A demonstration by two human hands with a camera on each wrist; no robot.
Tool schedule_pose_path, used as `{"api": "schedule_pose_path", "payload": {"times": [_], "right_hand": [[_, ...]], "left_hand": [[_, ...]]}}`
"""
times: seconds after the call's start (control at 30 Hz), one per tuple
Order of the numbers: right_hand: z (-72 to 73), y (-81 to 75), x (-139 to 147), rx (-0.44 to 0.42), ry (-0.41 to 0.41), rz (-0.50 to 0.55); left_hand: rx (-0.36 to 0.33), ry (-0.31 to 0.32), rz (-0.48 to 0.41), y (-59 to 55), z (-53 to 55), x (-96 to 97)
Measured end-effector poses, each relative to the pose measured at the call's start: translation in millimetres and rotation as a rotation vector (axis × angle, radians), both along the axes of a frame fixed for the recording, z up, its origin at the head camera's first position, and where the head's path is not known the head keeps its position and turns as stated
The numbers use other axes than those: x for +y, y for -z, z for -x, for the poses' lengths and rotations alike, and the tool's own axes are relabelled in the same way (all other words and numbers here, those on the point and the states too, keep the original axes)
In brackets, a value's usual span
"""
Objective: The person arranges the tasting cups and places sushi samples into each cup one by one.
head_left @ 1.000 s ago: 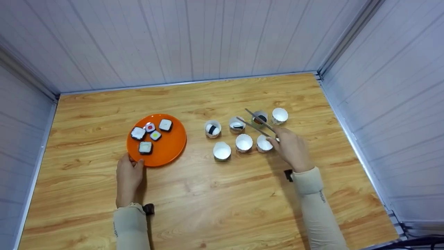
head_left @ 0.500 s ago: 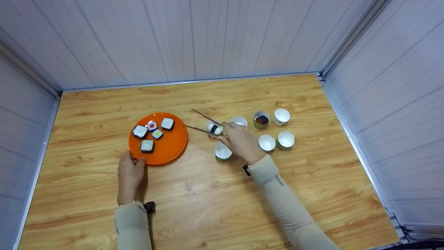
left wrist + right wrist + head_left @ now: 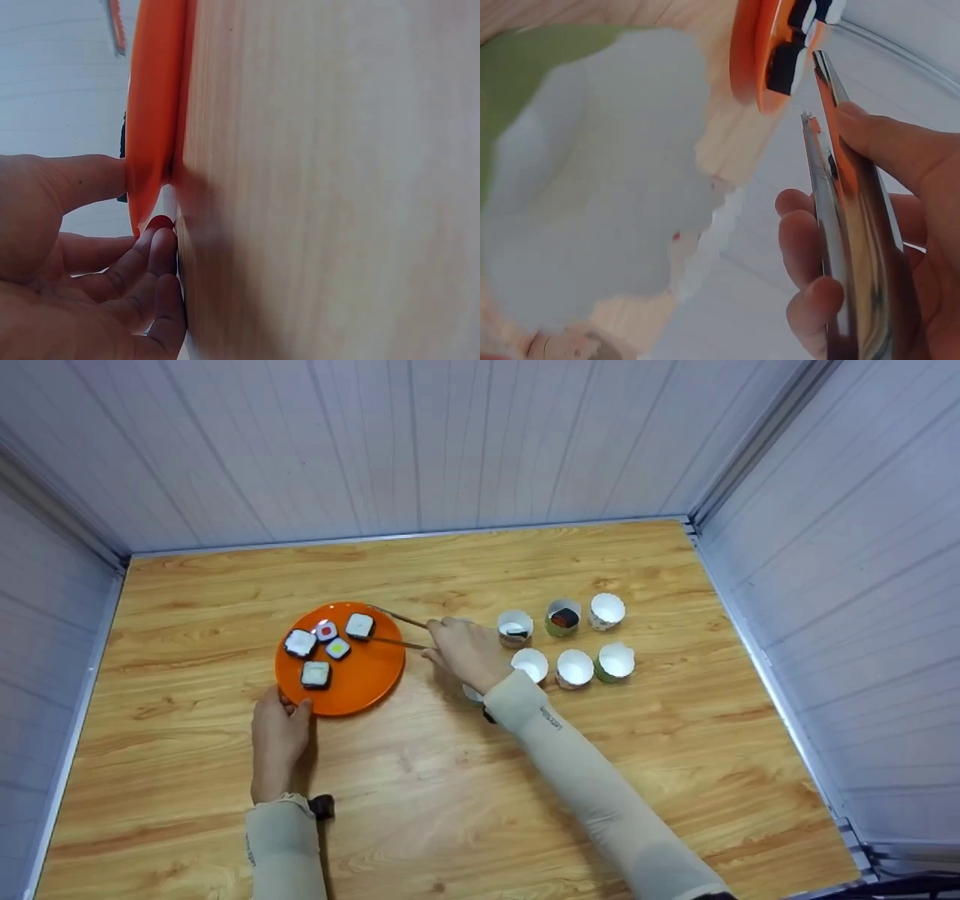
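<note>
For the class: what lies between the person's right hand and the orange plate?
Metal tongs, their arms spread, bridge the stretch from the right hand to the orange plate. In the head view, wooden tabletop shows between those arms.

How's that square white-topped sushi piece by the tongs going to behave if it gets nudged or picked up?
The white-topped sushi piece probably won't roll, since its sides look flat. It may slide on the orange plate, whose surface looks glossy. Its blocky shape should sit squarely between the metal tongs.
</note>
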State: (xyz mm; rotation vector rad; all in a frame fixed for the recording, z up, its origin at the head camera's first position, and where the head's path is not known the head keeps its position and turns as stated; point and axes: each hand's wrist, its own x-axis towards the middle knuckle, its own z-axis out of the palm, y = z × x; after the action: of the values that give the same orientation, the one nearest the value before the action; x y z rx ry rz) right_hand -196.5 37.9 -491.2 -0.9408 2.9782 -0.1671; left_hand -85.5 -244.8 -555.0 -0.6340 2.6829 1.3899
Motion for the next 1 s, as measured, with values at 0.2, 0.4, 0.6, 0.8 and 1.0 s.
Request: {"api": "schedule_pose_path", "payload": {"times": [0.2,0.4,0.6,0.8,1.0], "right_hand": [[5.0,5.0,-18.2,-0.008,0.02,-0.066],[5.4,11.2,-23.2,0.02,0.026,-0.069],[6.5,12.4,-22.1,-0.009,0.03,-0.07],[4.5,5.2,-12.2,0.003,0.029,-0.024],[-3.6,-10.8,20.5,-0.021,0.073,0.11]], "left_hand": [[-0.001,0.005,0.004,0.2,-0.7,-0.5],[-0.016,0.009,0.0,0.1,-0.6,-1.5],[-0.019,0.016,0.006,-1.5,0.9,-1.4],[0.015,0.019,0.03,0.7,0.6,-1.4],[0.01,0.001,0.039,2.7,0.0,-1.2]]}}
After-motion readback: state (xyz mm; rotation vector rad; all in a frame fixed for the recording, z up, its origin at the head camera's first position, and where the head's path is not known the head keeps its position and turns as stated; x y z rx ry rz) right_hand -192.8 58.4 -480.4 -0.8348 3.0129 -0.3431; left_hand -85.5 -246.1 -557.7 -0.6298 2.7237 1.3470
